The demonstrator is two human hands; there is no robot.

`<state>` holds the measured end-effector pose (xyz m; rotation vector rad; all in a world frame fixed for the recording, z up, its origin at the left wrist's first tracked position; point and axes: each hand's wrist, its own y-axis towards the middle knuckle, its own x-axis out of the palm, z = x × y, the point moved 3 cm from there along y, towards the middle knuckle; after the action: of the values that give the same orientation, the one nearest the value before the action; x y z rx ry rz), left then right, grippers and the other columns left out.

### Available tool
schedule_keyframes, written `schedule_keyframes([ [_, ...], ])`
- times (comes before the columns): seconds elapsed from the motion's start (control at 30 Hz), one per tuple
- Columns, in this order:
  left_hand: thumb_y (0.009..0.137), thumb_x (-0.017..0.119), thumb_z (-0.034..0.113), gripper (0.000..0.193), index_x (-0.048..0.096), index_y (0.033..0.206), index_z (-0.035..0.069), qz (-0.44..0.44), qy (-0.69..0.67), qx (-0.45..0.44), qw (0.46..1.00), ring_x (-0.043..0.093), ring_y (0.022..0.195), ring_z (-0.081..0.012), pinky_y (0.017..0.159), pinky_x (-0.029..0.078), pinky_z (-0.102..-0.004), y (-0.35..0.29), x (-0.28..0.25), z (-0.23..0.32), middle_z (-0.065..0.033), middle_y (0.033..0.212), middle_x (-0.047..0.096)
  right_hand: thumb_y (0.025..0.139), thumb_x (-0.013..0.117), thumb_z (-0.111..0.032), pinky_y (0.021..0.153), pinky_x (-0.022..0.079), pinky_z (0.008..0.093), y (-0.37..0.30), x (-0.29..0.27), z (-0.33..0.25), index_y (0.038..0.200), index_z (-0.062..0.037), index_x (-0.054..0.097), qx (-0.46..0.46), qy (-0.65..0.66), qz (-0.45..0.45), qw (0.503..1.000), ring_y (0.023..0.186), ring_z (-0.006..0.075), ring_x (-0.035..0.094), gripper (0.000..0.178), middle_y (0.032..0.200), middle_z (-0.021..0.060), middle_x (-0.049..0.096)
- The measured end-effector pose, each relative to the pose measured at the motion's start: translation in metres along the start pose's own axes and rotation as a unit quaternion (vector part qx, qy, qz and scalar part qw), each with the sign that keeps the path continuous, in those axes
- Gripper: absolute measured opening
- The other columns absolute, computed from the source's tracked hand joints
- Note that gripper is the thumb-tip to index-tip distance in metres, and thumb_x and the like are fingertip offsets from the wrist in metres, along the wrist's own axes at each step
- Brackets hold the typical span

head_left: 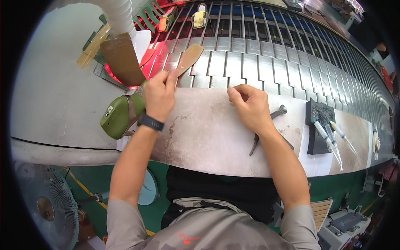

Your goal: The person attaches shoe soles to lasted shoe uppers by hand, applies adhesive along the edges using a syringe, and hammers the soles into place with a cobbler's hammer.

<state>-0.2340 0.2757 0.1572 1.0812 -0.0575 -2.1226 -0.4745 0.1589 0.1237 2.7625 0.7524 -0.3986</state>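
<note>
Low down, fan (46,208): round and bluish, at the far left, below the table (212,133).
Hose (118,16): white and ribbed, at the upper left.
Shoe form (116,118): green, with a brown strap around it, just left of the left wrist.
Brown sheet (123,60): upright, beyond the shoe form.
Left hand (160,95): thumb and fingers clamped on the near end of the insole; dark band on the wrist.
Insole (191,56): tan and flat, raised at a slant, its free end pointing up and right before the metal slats (241,58).
Right hand (251,105): fingers curled, over the table's far edge; cannot tell whether thumb and fingertips meet.
Hammer (280,111): on the table, partly hidden by the right forearm.
Black block (318,143): rough-topped, well right of the hand.
Pens (342,131): pale, leaning at the block.
</note>
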Motion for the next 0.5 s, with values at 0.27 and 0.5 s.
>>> schedule_keyframes([
  [0.27,0.086,0.072,0.013,0.056,0.056,0.138,0.000,-0.135,0.267,0.036,0.954,0.069,0.104,-0.0487,0.090,0.054,-0.0567,0.072,0.034,-0.068,-0.0280,0.109,0.073,0.096,0.070,-0.028,0.076,0.058,0.0378,-0.006,0.000,-0.004,0.103,0.0048,0.076,-0.014,0.068,-0.058,0.996,0.082,0.0281,0.075,0.034,0.089,0.0217,0.076],
  [0.5,0.087,0.078,0.011,0.057,0.055,0.139,0.001,-0.074,-0.049,0.106,0.990,0.073,0.076,-0.0270,0.070,0.059,-0.0374,-0.007,0.059,0.069,-0.0162,0.087,0.073,0.105,0.065,-0.030,0.090,0.059,0.0367,-0.002,0.021,0.030,0.147,0.0050,0.048,0.145,0.329,-0.026,0.933,0.097,0.0250,0.074,0.058,0.116,0.0199,0.071],
])
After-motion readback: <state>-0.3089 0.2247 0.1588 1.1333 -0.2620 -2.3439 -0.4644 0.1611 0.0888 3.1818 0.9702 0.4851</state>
